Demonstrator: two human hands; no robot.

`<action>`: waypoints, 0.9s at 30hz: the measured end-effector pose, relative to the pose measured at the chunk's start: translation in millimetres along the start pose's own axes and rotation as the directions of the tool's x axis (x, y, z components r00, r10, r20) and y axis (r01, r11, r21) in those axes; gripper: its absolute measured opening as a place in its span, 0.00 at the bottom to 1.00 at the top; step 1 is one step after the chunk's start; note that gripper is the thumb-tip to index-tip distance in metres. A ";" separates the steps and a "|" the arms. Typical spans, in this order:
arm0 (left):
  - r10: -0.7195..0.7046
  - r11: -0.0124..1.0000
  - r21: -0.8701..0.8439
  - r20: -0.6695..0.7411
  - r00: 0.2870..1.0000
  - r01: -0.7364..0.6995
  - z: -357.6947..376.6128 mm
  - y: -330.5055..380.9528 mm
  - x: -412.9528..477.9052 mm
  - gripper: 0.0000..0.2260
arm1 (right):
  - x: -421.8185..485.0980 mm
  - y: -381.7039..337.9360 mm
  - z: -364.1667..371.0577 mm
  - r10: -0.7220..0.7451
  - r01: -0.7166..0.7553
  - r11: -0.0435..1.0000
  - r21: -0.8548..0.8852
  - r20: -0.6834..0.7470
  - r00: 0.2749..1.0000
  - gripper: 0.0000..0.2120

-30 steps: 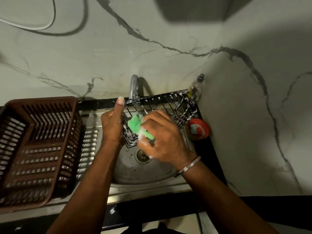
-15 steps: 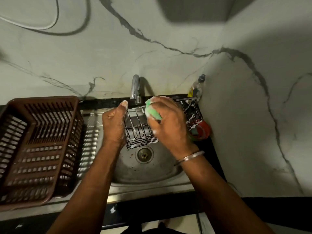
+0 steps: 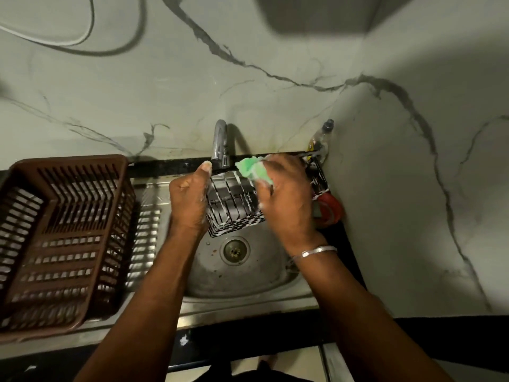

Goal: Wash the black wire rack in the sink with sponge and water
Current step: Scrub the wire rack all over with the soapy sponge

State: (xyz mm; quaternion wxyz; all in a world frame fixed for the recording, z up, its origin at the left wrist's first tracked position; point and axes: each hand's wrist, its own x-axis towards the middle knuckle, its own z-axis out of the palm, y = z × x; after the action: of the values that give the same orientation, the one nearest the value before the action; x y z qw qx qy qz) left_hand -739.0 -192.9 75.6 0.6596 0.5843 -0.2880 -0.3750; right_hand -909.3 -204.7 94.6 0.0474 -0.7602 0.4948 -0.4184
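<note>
The black wire rack (image 3: 234,205), streaked with white foam, is held tilted above the steel sink (image 3: 248,282), just under the tap (image 3: 220,142). My left hand (image 3: 190,202) grips the rack's left end, thumb up along its edge. My right hand (image 3: 286,197) holds a green sponge (image 3: 252,169) against the rack's upper far rim and covers most of the rack's right half. The drain (image 3: 234,250) shows below the rack. No water is seen running.
A brown plastic dish basket (image 3: 63,238) stands on the draining board at the left. A red round container (image 3: 330,210) and a small bottle (image 3: 319,139) sit in the right corner against the marble wall. The counter's front edge runs below the sink.
My right hand moved the sponge from the rack's middle up to its far rim near the tap. The rack turned slightly, and my left hand kept its grip.
</note>
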 end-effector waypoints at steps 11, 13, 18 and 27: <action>0.020 0.996 0.087 0.093 0.995 -0.028 10.9 -0.4 -5.9 0.15 | 1.3 -48.5 19.1 -0.066 0.058 0.989 0.137 0.051 0.997 0.11; 0.010 0.982 0.186 0.077 0.997 -0.024 8.7 -10.0 -7.1 0.08 | 4.5 -55.3 20.0 -0.132 0.105 0.985 0.139 0.204 0.970 0.18; -0.065 0.969 0.238 -0.011 0.998 0.066 2.1 -8.4 -1.1 0.14 | 14.6 -35.8 11.4 -0.135 0.117 0.988 0.096 0.206 0.969 0.13; -0.110 0.989 0.099 -0.044 0.993 0.114 7.0 9.0 -6.0 0.20 | 24.4 -1.6 10.2 -0.028 -0.017 0.985 0.169 0.263 0.964 0.15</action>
State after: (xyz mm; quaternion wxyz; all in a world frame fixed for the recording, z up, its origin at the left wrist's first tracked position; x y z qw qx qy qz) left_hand -746.6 -191.4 85.9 0.6124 0.6392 -0.2607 -0.3852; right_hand -897.3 -226.7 103.1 0.1765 -0.8038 0.4444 -0.3540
